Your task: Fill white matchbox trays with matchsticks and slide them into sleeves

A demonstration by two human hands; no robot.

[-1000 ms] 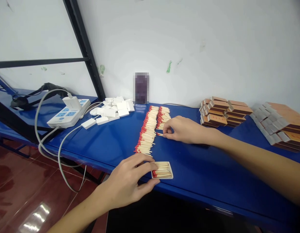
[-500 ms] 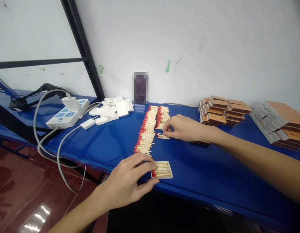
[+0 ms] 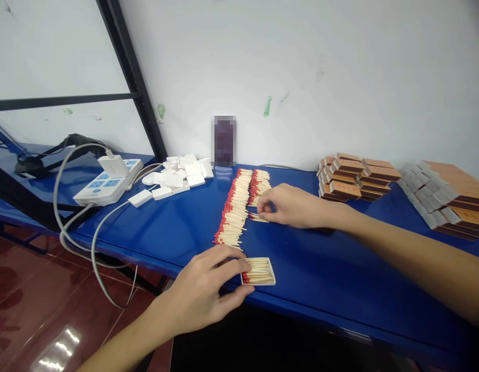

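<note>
At the blue table's near edge, my left hand (image 3: 208,289) grips a small white matchbox tray (image 3: 274,279) between thumb and fingers. Red-tipped matches (image 3: 259,277) lie side by side inside the tray. Farther back, my right hand (image 3: 283,205) is closed in a pinch over the right ends of a few loose matches (image 3: 255,217). Its fingertips partly cover them. Just beyond those lies a short row of matches (image 3: 261,183), and left of it runs a longer row of matches (image 3: 237,206), red heads facing left.
White empty-looking trays (image 3: 181,175) are heaped at the back left, near a power strip (image 3: 107,183) with looping white cables. Stacked matchbox sleeves (image 3: 351,175) and more piled boxes (image 3: 452,196) stand to the right. A blurred dark upright object (image 3: 224,140) leans by the wall.
My right hand has shifted slightly left and down, its fingers curling closer over the few loose matches. My left hand and the tray have stayed put.
</note>
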